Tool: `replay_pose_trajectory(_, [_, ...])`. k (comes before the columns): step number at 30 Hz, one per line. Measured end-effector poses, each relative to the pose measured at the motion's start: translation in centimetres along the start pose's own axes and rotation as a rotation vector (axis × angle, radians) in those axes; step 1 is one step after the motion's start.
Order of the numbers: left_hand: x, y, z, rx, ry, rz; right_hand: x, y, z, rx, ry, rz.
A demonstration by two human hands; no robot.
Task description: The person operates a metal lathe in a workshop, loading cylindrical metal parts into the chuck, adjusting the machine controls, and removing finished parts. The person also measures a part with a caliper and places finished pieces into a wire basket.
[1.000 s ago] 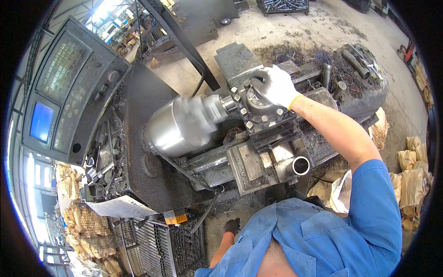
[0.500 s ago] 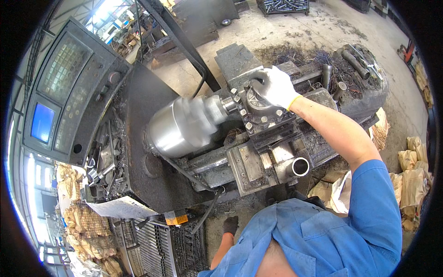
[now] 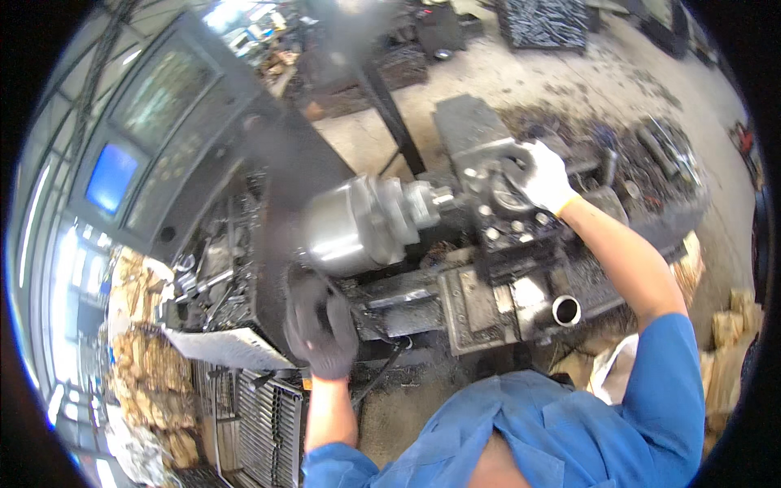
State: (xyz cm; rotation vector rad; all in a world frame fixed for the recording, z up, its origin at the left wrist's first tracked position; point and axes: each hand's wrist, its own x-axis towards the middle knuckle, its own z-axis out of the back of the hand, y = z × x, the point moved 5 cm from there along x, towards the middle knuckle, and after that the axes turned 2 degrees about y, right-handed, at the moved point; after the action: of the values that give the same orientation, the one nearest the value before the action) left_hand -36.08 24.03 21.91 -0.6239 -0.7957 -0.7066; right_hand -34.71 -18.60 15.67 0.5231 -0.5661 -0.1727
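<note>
My right hand (image 3: 541,175), in a white glove with dark fingertips, is closed round a curved handle on top of the lathe's tool post (image 3: 512,215). Bolt heads stand round the post. To its left is the stepped, shiny chuck (image 3: 346,228), blurred, with a short bright metal piece (image 3: 442,198) at its nose pointing toward the post. Below the chuck, my left hand (image 3: 321,329) is raised in a dark grey glove against the machine's dark front panel (image 3: 272,244). Motion smears its fingers, and what they touch is unclear.
A control panel with a lit blue screen (image 3: 112,177) stands at the left. Loose tools (image 3: 215,281) fill a tray under it. A metal tube (image 3: 566,311) sticks up from the carriage. Dark shavings and metal pieces litter the bed's right end. A crate of metal parts (image 3: 543,23) stands behind.
My left hand has risen from low beside my body to the machine's front panel, below the chuck. My right hand stays on the tool post. The whole view has shifted, moving the machine rightward.
</note>
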Motion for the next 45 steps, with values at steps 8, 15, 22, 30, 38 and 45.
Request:
replay_pose_trajectory(8, [21.7, 9.2, -4.3, 0.551, 0.21, 0.163, 0.1, -1.1, -0.5, -0.072, -0.059, 0.062])
replay_pose_trajectory(15, [28.4, 12.9, -7.7, 0.843, 0.219, 0.13, -0.9, -0.4, 0.1, -0.04, -0.029, 0.007])
replay_pose_trajectory(22, [31.2, 14.2, -8.8, 0.665, 0.23, 0.134, -2.0, -0.2, 1.1, -0.026, -0.044, 0.012])
replay_pose_trajectory(30, [29.9, 14.1, -7.8, 0.586, 0.266, 0.18, -2.4, 0.3, 0.9, -0.057, 0.008, 0.0])
replay_pose_trajectory(38, [20.3, 13.9, -1.2, 0.563, 0.123, 0.276, -3.1, -1.0, 1.2, -0.017, -0.111, 0.063])
replay_pose_trajectory(45, [18.9, 20.2, 8.8, 0.607, -0.109, 0.499, -2.4, -1.0, 0.4, -0.03, -0.053, 0.076])
